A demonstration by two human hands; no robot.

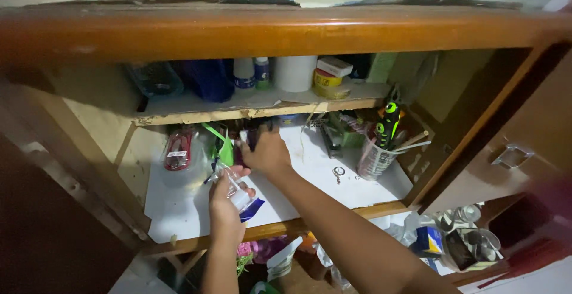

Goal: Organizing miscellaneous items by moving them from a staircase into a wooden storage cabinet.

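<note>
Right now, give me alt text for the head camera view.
Two hands reach into an open wooden cabinet: the left hand holds a small clear plastic packet, and the right hand reaches deeper among the clutter on the white shelf.

left hand (226,201) curled shut, right hand (268,151) reaching forward

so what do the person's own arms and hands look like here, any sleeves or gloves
Both arms are bare as far as the view shows: no sleeves, no gloves. The left hand and right hand show no rings, and no watch or band shows at either wrist. The forearms are slim and unmarked, though the dim light hides fine detail.
</note>
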